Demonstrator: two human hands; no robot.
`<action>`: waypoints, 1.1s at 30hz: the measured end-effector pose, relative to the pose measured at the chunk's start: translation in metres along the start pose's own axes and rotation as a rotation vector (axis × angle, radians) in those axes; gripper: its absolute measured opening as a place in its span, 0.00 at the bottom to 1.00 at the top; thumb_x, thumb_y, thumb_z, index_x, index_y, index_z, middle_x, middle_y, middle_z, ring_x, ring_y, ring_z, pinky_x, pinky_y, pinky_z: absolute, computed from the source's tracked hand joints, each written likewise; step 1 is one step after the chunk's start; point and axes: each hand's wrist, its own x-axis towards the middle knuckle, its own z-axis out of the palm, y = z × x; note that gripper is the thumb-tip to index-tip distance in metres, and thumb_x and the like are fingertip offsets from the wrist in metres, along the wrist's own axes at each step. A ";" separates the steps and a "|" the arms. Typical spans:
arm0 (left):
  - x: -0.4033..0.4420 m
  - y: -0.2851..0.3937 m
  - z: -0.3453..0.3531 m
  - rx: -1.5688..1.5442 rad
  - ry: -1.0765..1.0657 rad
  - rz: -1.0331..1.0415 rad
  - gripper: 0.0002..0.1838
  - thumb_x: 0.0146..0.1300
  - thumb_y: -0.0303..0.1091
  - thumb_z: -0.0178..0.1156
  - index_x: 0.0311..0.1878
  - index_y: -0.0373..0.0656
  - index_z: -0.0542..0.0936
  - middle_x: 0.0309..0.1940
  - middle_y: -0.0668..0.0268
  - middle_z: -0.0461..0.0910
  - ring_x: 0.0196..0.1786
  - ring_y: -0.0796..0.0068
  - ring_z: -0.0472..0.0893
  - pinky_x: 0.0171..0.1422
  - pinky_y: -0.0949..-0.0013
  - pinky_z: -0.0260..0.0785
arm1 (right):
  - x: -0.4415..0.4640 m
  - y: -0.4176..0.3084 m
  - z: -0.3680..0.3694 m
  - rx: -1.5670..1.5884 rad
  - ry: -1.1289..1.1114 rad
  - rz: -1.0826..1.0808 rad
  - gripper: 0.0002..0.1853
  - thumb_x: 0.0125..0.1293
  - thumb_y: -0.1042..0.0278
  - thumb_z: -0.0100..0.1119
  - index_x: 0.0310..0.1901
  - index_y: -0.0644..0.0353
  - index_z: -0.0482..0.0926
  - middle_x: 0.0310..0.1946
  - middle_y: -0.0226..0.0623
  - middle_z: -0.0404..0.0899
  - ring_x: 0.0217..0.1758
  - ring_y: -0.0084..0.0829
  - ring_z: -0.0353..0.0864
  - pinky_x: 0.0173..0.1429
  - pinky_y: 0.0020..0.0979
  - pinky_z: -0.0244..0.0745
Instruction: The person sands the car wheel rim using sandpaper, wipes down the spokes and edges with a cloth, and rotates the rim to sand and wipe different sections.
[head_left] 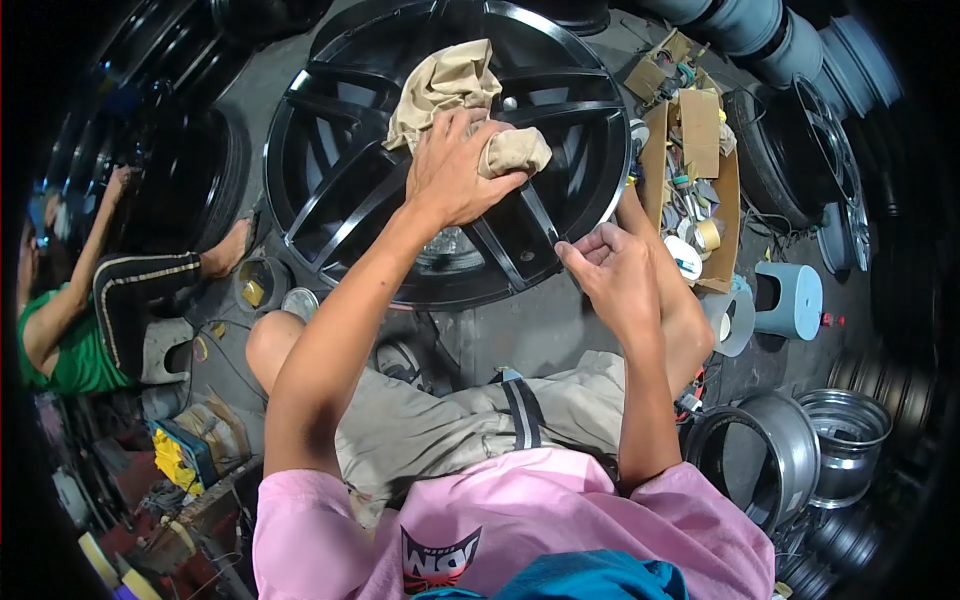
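A black alloy wheel rim (350,215) with several spokes and a bright outer edge lies in front of me. My left hand (455,165) presses a beige cloth (445,85) onto the middle of it, fingers closed over the fabric. One bunched end of the cloth sticks out beside the thumb; the hub underneath is hidden. At the wheel's near right edge, my right hand (615,268) is closed, with thumb and index finger pinched close to a spoke's outer end. Whatever sits between those fingertips is too small to make out.
To the right stands a cardboard box (735,215) of tools and tape, with a light blue stool (795,300) near it. Bare metal rims (765,455) lie at lower right. On the left, another person (75,320) sits by a tyre (225,180).
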 end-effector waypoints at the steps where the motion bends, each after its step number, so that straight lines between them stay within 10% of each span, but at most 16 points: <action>1: 0.000 -0.001 0.001 -0.019 -0.011 -0.006 0.35 0.57 0.55 0.77 0.67 0.53 0.84 0.69 0.60 0.77 0.73 0.52 0.72 0.78 0.50 0.66 | 0.000 0.000 -0.001 0.000 -0.002 -0.018 0.15 0.63 0.63 0.78 0.33 0.69 0.87 0.23 0.47 0.87 0.26 0.37 0.89 0.37 0.37 0.82; 24: 0.001 0.000 0.004 0.003 -0.039 -0.011 0.36 0.62 0.52 0.76 0.69 0.44 0.81 0.71 0.59 0.75 0.75 0.54 0.70 0.79 0.52 0.66 | 0.012 -0.005 0.004 -0.003 0.040 -0.106 0.14 0.62 0.64 0.78 0.32 0.68 0.87 0.23 0.47 0.87 0.26 0.37 0.89 0.38 0.37 0.83; 33: -0.053 0.079 0.003 0.085 -0.107 0.027 0.40 0.59 0.34 0.74 0.76 0.40 0.74 0.81 0.35 0.62 0.84 0.30 0.61 0.88 0.44 0.55 | -0.037 0.041 -0.013 0.120 0.033 -0.003 0.13 0.60 0.66 0.79 0.30 0.68 0.86 0.21 0.39 0.85 0.25 0.25 0.85 0.37 0.30 0.80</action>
